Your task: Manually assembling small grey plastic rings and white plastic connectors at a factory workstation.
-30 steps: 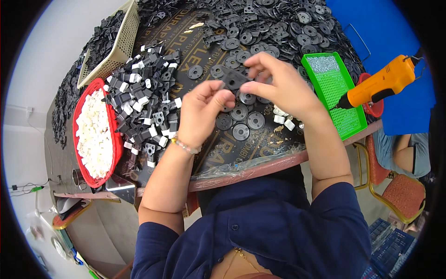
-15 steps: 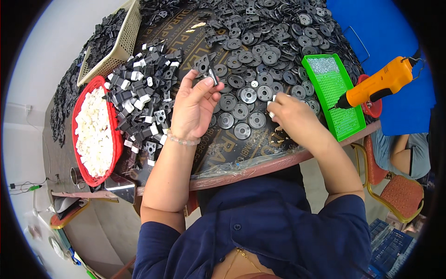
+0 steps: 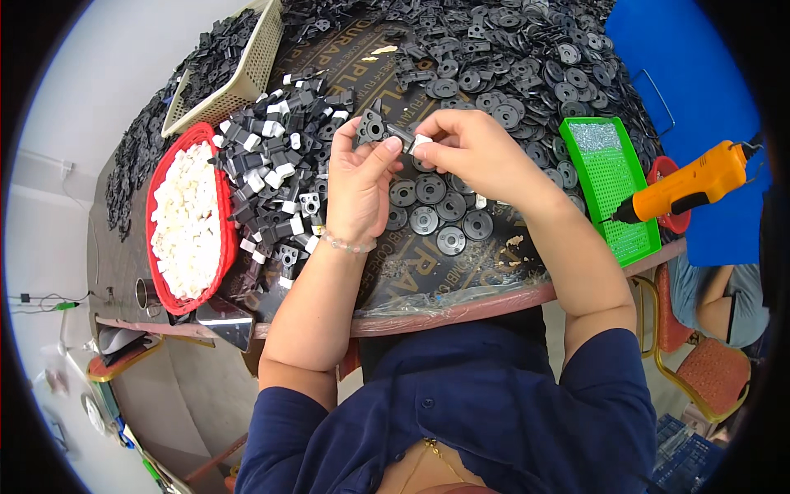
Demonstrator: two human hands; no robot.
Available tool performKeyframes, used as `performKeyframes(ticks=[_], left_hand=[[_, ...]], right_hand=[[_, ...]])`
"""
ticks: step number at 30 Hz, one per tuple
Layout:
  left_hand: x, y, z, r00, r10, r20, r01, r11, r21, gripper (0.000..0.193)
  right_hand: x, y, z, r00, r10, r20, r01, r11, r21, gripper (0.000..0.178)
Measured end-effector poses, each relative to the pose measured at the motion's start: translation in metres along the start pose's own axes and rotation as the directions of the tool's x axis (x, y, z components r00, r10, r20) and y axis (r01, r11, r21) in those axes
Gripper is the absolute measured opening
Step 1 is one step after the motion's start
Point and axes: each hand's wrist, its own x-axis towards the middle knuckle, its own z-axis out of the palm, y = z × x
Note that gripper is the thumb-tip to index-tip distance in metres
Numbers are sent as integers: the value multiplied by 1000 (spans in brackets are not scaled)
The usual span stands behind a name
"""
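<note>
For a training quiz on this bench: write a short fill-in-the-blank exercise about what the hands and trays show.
1. The left hand holds a black plastic part and the right hand pinches a small ____ piece against it.
2. The white pieces lie heaped in a ____ basket.
3. The orange power tool rests beside a ____ tray.

Missing words: white; red; green

Our left hand (image 3: 358, 189) pinches a black plastic bracket (image 3: 380, 130) while our right hand (image 3: 477, 152) presses a small white plastic clip (image 3: 421, 141) against it, above flat black round discs (image 3: 436, 206) on the table.
</note>
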Motion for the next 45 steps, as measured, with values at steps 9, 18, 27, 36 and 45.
performKeyframes(ticks=[9, 18, 27, 36, 45], left_hand=[[-4, -7, 4, 995, 95, 8, -95, 983, 156, 49], [-6, -6, 6, 1000, -4, 30, 5, 999, -54, 51], [-5, -9, 4, 1000, -28, -3, 27, 997, -78, 57], [-7, -9, 8, 999, 32, 11, -32, 999, 10, 53], [-10, 3, 9, 991, 48, 127, -79, 965, 250, 58]], right_hand=[[-8, 18, 7, 997, 79, -22, -72, 971, 227, 17], [-8, 16, 3, 989, -1, -148, 64, 904, 423, 27], [-6, 27, 17, 973, 91, -211, 73, 749, 658, 26], [-9, 26, 19, 984, 97, -148, 34, 715, 699, 25], [-9, 29, 1, 997, 60, 55, -81, 820, 567, 36]])
